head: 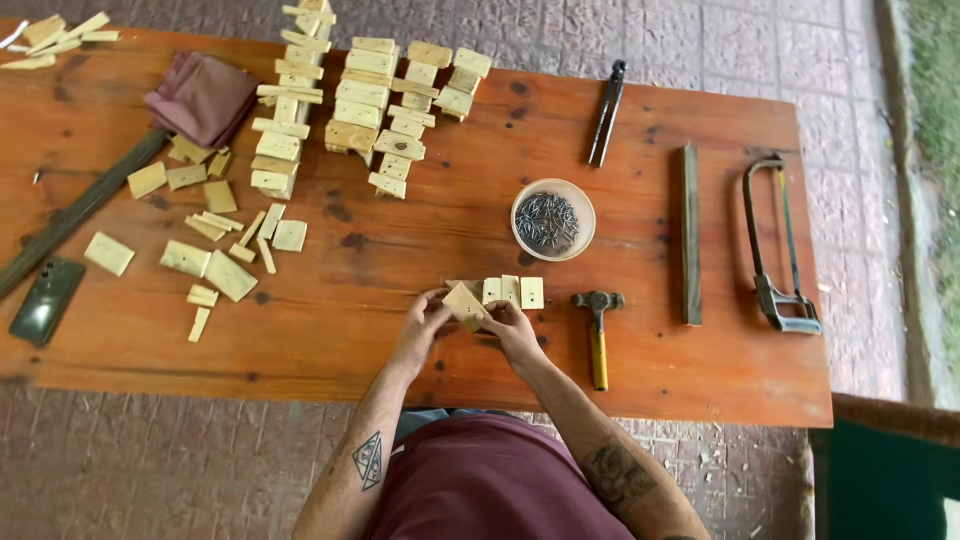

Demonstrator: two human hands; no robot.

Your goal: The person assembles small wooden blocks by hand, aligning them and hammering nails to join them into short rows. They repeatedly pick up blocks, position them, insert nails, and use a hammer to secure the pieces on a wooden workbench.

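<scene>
Both hands meet at the near edge of the worktop [700, 380]: left hand [418, 322] and right hand [512, 328] pinch one small wooden block [464, 301] between the fingertips, tilted on a corner, just above the boards. It sits touching a short row of matching blocks [512, 291] laid side by side, probably lined up there for easy picking.

Left to right across the worktop:
- dark phone [42, 300] at the far left edge, clear of the work
- loose offcuts [210, 262] scattered, unsorted
- purple cloth [203, 97] near the back
- stacked cut blocks [372, 100] in rough columns, looks like sorted stock
- bowl of nails [553, 219] just behind the row
- hammer [597, 335] beside the right hand, handle toward the person, within reach
- pincers [607, 112], dark flat bar [690, 235], hacksaw [778, 250] parked at the right, well apart.
</scene>
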